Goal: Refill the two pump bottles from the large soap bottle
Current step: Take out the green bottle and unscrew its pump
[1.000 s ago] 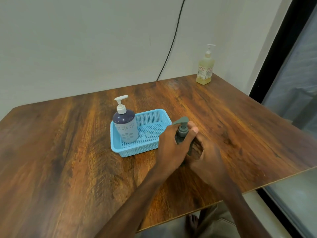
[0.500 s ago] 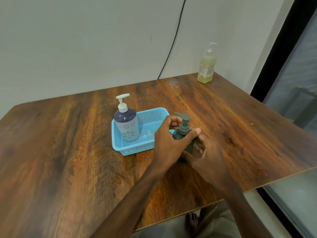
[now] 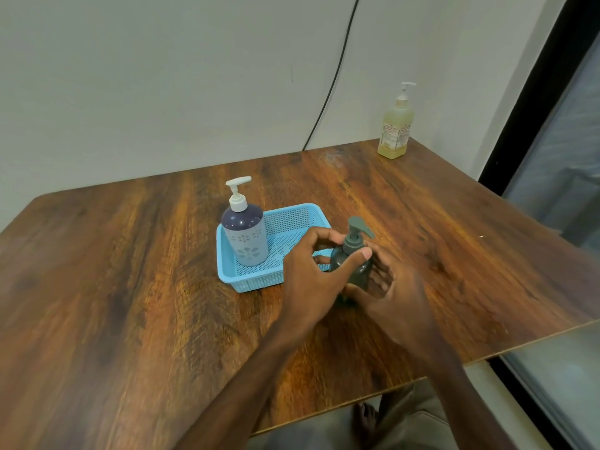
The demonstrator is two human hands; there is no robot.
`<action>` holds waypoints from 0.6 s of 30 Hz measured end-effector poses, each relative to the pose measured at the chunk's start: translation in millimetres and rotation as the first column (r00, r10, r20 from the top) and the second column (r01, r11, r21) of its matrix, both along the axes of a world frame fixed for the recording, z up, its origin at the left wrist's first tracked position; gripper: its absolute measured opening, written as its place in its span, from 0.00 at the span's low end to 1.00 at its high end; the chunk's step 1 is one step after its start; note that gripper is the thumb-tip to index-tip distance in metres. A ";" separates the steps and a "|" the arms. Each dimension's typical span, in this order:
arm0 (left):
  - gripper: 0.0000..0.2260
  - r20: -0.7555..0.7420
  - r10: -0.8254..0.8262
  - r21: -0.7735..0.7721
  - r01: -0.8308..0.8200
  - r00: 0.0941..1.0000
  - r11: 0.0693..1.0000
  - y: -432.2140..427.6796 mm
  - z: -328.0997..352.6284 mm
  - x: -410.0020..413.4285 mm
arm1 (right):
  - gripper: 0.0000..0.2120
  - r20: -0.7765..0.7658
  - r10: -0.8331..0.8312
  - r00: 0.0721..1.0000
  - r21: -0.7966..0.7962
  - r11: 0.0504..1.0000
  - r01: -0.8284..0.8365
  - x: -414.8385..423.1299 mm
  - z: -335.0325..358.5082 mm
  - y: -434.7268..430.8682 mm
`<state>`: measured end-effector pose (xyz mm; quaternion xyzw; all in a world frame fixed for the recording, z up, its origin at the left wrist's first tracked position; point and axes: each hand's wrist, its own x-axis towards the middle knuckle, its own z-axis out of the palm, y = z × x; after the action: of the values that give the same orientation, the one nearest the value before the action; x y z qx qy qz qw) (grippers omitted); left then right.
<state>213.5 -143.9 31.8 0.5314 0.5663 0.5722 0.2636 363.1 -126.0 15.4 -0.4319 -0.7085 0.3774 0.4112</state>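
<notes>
A dark grey pump bottle (image 3: 354,258) stands on the wooden table just right of the blue basket (image 3: 256,282). My left hand (image 3: 313,274) grips its neck and shoulder, thumb across the front. My right hand (image 3: 396,295) holds the lower body from the right side. A second pump bottle (image 3: 245,230), dark purple with a pale flowered sleeve and white pump, stands upright in the basket's left end. The large soap bottle (image 3: 395,126), with yellow liquid and a white pump, stands at the table's far right corner.
The wooden table (image 3: 130,287) ends close on the right and front. A black cable (image 3: 337,69) runs down the wall behind. A dark window frame (image 3: 526,125) lies to the right. A bare foot (image 3: 367,417) shows below the front edge.
The grey pump's head has turned from pointing left to pointing right under my left hand. The bottle stays in place and my right hand keeps holding its body.
</notes>
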 end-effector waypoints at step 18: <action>0.18 -0.152 0.063 0.177 -0.035 0.986 0.984 6.3 51.2 -10.2 | 0.32 -0.051 -0.004 0.999 -0.003 1.000 0.004 -2.1 0.2 0.2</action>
<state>203.2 -137.5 83.0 0.5816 0.5464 0.5820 0.1567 361.0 -125.9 15.7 -0.4244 -0.6963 0.3885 0.4291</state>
